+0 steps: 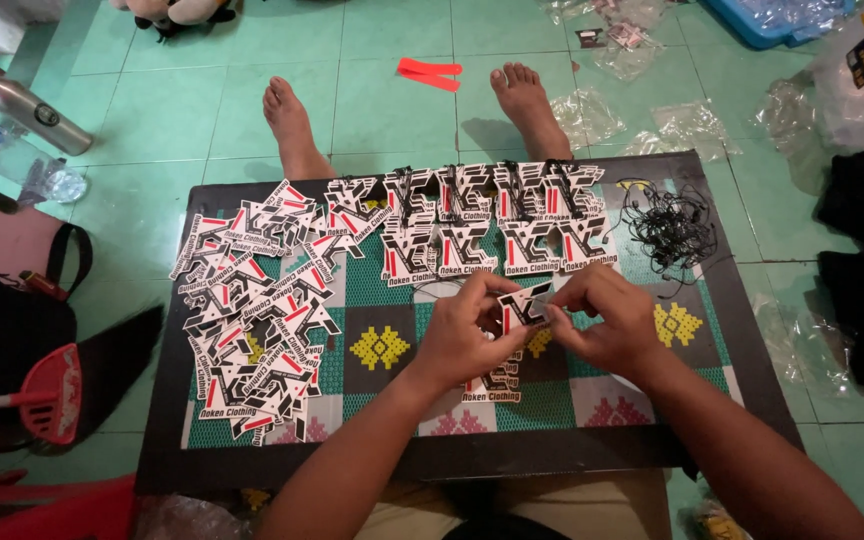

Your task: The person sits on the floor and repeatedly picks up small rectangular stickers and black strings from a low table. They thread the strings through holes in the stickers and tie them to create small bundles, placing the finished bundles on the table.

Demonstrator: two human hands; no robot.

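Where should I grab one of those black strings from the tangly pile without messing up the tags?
Probably pinch a loose end sticking out at the right edge of the black string pile, coming from the right side. The tidy rows of die-cut tags sit close on its left, and the middle is one knot, so pulling there would likely drag several strings along.

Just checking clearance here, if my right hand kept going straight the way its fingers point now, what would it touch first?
The right hand points leftward at the die-cut tag it pinches, with the left hand right behind; so the tag first, then probably those fingers.
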